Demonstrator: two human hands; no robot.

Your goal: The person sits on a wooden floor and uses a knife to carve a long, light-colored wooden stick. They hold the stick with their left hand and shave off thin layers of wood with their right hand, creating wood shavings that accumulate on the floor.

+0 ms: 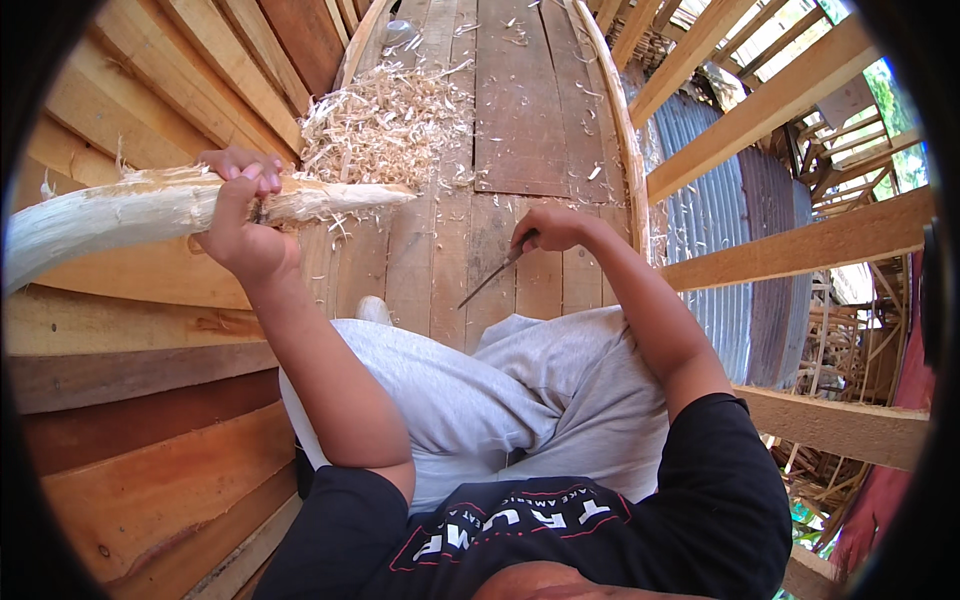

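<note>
A long, pale, peeled wooden pole [110, 215] comes in from the left and tapers to a rough point near the middle. My left hand [245, 205] is wrapped round it a little behind that pointed end, fingers over the top. Frayed bits of fibre stand up along its upper edge. In my right hand [553, 229] is a knife [490, 279], its dark handle inside my closed fingers. The narrow blade slants down and left over the floorboards, apart from the pole.
A heap of curled wood shavings [385, 125] lies on the plank floor [520, 140] beyond the pole, with loose scraps scattered around. Wooden boards [170, 465] line the left side. A wooden railing [800, 240] runs along the right, with corrugated metal sheets [710, 215] behind it.
</note>
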